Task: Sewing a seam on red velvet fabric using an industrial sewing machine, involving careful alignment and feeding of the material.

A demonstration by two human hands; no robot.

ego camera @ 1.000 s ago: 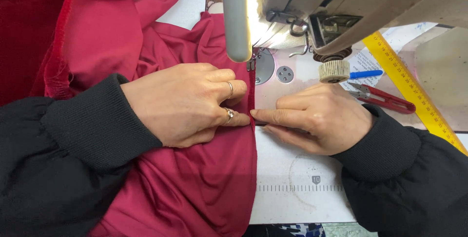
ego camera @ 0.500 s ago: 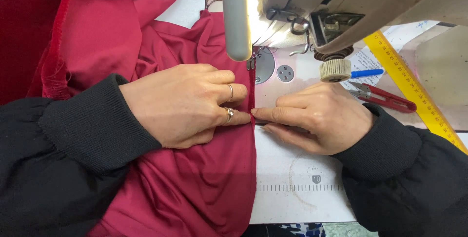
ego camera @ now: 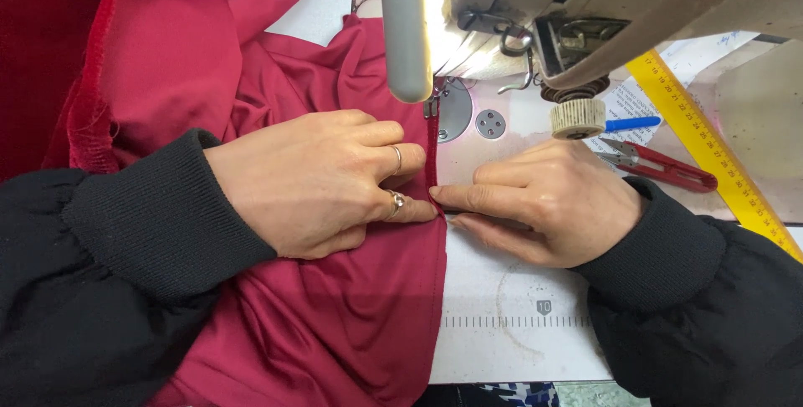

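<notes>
Dark red fabric [ego camera: 335, 323] lies across the white sewing machine bed [ego camera: 519, 348], its folded right edge running up under the presser foot [ego camera: 432, 106]. My left hand [ego camera: 322, 181], with two rings, presses flat on the fabric just left of that edge. My right hand [ego camera: 548, 202] rests on the bed to the right, its fingertips pinching the folded edge a short way below the foot. Both wrists wear black ribbed cuffs. The needle itself is hidden behind the machine head [ego camera: 602, 5].
Red-handled thread snips [ego camera: 661, 168] and a yellow ruler [ego camera: 711, 152] lie on the bed at right. A blue-handled brush with a ridged cream end [ego camera: 585, 118] sits beside the round needle plate [ego camera: 456, 114]. More red cloth [ego camera: 100, 47] is piled at top left.
Both hands have barely shifted; the fabric edge has crept slightly toward the presser foot.
</notes>
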